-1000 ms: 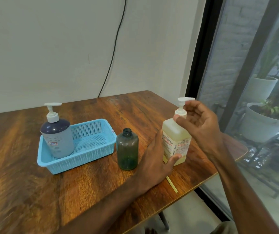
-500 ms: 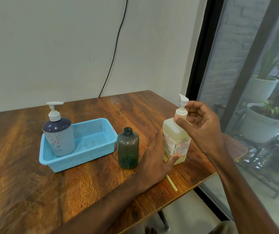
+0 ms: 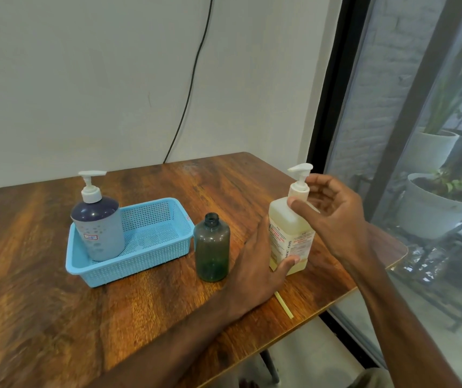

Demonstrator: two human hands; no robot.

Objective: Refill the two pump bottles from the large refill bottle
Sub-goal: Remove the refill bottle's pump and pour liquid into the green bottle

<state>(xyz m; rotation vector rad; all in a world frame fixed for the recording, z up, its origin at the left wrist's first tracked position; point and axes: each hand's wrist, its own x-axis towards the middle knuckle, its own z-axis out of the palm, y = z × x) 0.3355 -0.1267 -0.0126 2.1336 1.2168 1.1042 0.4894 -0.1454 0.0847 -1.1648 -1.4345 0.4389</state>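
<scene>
**Pump head (image 3: 299, 170) turned on the yellow bottle (image 3: 288, 231)**

Since the earlier frames you had twisted the white pump head round, so its spout pointed left; your right hand (image 3: 333, 217) pinched its collar between thumb and curled fingers; your left hand (image 3: 255, 264) gripped the yellow bottle's lower body, thumb across the label; it stood upright near the table's (image 3: 140, 303) right edge, beside the capless green bottle (image 3: 211, 247); a blue-grey pump bottle (image 3: 97, 231) stood in the blue basket (image 3: 154, 242).

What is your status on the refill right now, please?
Left hand grips yellow pump bottle low. Right hand pinches its pump collar, pump on. Capless green bottle stands close by, untouched.
</scene>
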